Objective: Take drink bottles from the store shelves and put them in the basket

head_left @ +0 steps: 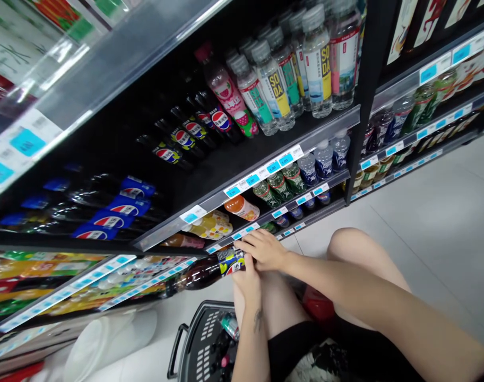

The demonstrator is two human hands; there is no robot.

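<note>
A dark cola bottle [204,271] with a blue and yellow-green label lies nearly sideways in front of my knees, its neck end toward the left. My left hand [248,278], with a mark on the wrist, is closed around its label end from below. From the right, my right hand [266,249] grips the same end, fingers bent over it. Much of that end is hidden by my hands. Just beyond them runs a low shelf edge with price tags [245,233]. Below my left forearm stands a dark basket [204,323] with several bottles in it.
Above, a shelf holds small cola bottles [184,139], a pink bottle [228,90] and clear soda bottles [319,63]. Large blue-labelled bottles [114,217] lie at left. A white bucket [110,339] stands on the floor [437,212]. My bare knee [353,246] is at right.
</note>
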